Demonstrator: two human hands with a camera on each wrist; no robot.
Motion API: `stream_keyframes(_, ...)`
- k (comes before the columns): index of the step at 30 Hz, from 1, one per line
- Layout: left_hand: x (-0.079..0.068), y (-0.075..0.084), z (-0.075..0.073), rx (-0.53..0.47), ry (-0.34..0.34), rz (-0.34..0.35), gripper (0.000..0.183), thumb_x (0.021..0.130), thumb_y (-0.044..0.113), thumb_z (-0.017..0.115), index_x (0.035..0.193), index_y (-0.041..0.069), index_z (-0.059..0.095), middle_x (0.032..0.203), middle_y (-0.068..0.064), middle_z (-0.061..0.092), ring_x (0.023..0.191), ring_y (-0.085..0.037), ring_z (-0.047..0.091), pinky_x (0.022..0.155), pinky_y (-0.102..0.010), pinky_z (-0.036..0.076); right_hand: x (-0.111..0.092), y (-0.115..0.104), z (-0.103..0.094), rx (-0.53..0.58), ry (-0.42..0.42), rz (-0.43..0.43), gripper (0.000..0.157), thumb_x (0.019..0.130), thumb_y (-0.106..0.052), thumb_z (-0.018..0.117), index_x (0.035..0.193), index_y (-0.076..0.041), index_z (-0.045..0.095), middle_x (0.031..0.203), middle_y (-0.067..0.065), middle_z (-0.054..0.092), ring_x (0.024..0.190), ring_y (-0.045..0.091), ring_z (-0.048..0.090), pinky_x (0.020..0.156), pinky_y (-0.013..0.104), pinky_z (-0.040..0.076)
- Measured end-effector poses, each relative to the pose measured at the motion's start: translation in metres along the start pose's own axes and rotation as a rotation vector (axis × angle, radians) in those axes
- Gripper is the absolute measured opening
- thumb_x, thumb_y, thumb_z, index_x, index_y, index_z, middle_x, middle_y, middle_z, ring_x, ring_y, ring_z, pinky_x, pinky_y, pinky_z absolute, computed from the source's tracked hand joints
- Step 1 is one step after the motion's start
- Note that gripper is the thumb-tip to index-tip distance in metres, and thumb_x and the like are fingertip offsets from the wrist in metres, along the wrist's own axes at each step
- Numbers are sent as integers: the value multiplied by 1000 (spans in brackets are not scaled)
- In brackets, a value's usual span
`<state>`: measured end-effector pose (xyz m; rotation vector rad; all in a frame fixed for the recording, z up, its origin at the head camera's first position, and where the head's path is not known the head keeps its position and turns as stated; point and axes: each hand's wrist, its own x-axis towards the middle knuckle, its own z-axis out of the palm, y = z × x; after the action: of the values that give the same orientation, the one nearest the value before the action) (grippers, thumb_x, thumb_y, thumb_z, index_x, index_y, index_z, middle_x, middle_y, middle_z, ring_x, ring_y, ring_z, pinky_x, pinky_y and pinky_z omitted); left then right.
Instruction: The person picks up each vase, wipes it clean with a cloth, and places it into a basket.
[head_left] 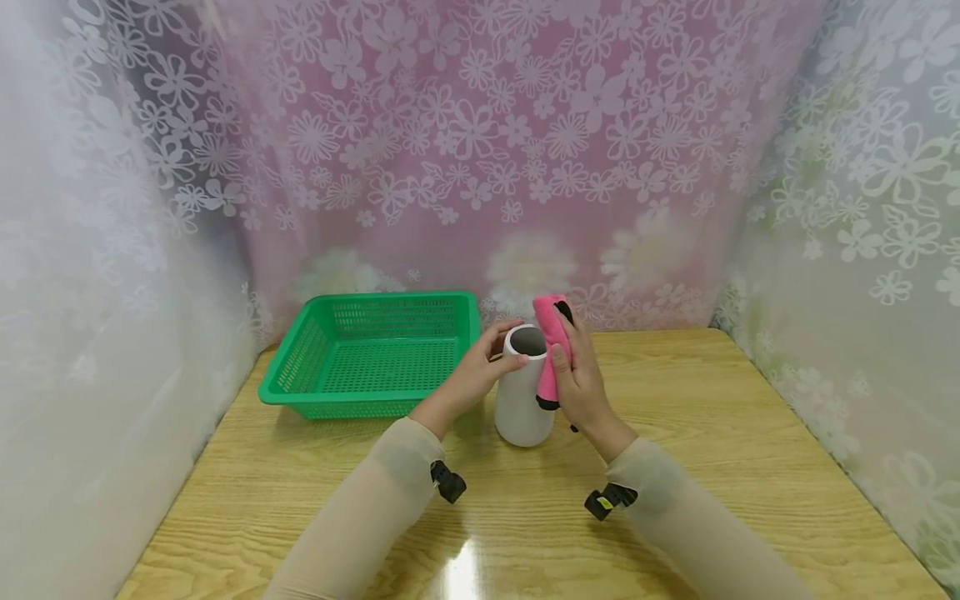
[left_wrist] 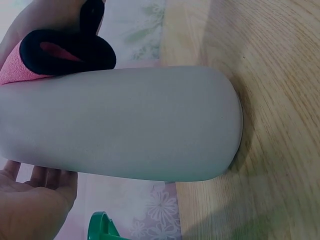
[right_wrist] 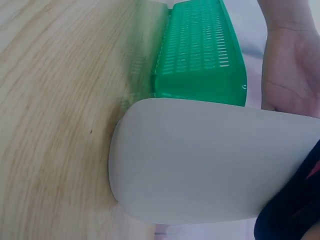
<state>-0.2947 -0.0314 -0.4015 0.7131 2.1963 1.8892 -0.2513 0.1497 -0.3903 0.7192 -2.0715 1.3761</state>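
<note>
A white vase [head_left: 522, 408] stands upright on the wooden table, its round mouth facing up. My left hand [head_left: 476, 371] grips it near the top, thumb on the near side just below the rim and fingers around the far side. In my right hand [head_left: 585, 387] is a folded pink cloth [head_left: 552, 333] with black edging, held against the vase's upper right side. The left wrist view shows the cloth's looped black edge [left_wrist: 65, 52] lying along the vase wall [left_wrist: 125, 125]. From the right wrist, the vase's base [right_wrist: 145, 160] rests on the tabletop.
A green plastic basket [head_left: 375, 398] with slotted walls stands left of the vase, close to my left hand. Flowered curtains [head_left: 480, 125] hang behind the table [head_left: 720, 433] and along both sides.
</note>
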Motion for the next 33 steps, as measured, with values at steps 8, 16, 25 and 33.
stream_keyframes(8, -2, 3, -2, 20, 1, -3, 62, 100, 22, 64, 155, 17, 35, 148, -13, 45, 137, -32, 43, 110, -54, 38, -2, 4, 5, 5, 30, 13, 51, 102, 4, 41, 152, 3, 36, 161, 25, 22, 147, 38, 24, 111, 64, 30)
stream_keyframes(16, -4, 2, -1, 28, 10, -2, 60, 99, 27, 66, 153, 23, 40, 145, -6, 49, 136, -26, 46, 109, -50, 41, -9, 7, 8, 8, 82, 41, 48, 103, 2, 40, 151, 2, 40, 159, 26, 26, 144, 39, 31, 111, 63, 31)
stream_keyframes(25, -5, 2, -1, 16, 10, 4, 60, 99, 28, 66, 153, 26, 40, 145, -4, 49, 137, -25, 44, 109, -51, 40, -10, 8, 9, 34, 95, 38, 48, 103, 4, 38, 151, 5, 37, 158, 28, 26, 144, 39, 29, 110, 61, 32)
stream_keyframes(33, -5, 1, -1, 24, 8, 9, 60, 99, 25, 66, 153, 23, 40, 145, -5, 49, 136, -25, 46, 108, -50, 42, -13, 9, 10, 30, 103, 52, 50, 103, 4, 38, 153, 4, 34, 154, 25, 34, 136, 38, 40, 104, 58, 39)
